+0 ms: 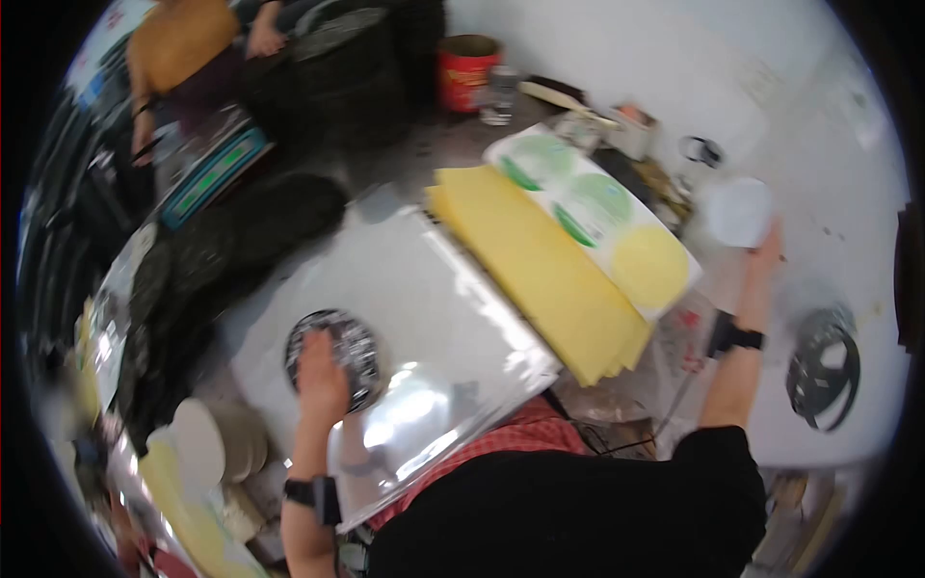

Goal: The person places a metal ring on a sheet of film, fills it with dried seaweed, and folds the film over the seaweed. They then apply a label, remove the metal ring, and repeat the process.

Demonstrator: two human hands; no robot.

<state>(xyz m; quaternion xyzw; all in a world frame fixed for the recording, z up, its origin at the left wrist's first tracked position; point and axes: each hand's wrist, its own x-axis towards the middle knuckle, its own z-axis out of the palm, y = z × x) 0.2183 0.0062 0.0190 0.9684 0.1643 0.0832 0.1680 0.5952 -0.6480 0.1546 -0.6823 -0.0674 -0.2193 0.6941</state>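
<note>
My left hand (323,374) lies over a round dark disc (358,361) with a shiny, crinkled surface, fingers stretched across its top. The disc rests on a glossy sheet of clear plastic (443,328) in front of me. Far out to the right, my right hand (764,249) grips the edge of a white round disc (740,212); blur hides its exact kind. Between the hands lie a stack of yellow sheets (544,275) and a white sheet (568,188) with green and yellow round labels.
A scale (214,178) with a green display and black plastic bags (231,236) stand left. White round pieces (220,441) are stacked nearby. A red can (469,75) and clear bottle (499,96) stand behind. A tape roll (824,371) lies right. Another person (183,43) is at upper left.
</note>
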